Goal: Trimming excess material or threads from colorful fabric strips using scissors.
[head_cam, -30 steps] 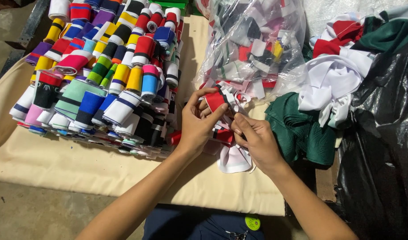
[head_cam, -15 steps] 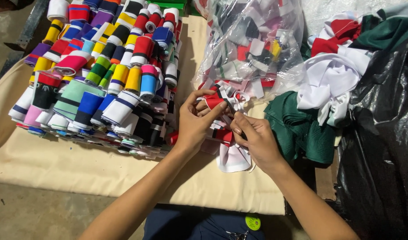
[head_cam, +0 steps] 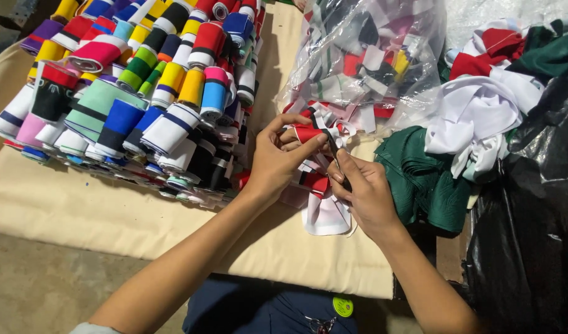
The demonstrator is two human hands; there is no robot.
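Observation:
My left hand (head_cam: 277, 161) pinches a small roll of red, white and black striped ribbed fabric (head_cam: 308, 132) between thumb and fingers. My right hand (head_cam: 365, 196) holds a thin dark tool, perhaps small scissors (head_cam: 335, 154), with its tip at that roll. Below both hands lies a loose pile of red, white and black fabric strips (head_cam: 324, 207) on a beige sheet (head_cam: 111, 210).
A big stack of multicoloured striped fabric rolls (head_cam: 141, 93) fills the left. A clear plastic bag of mixed strips (head_cam: 364, 55) stands behind the hands. Green fabric (head_cam: 432, 185), white cloth (head_cam: 475, 117) and a black plastic bag (head_cam: 531, 235) lie at the right.
Both hands stayed together at the striped roll, with only small shifts of the fingers and tool. The pile and rolls have not moved.

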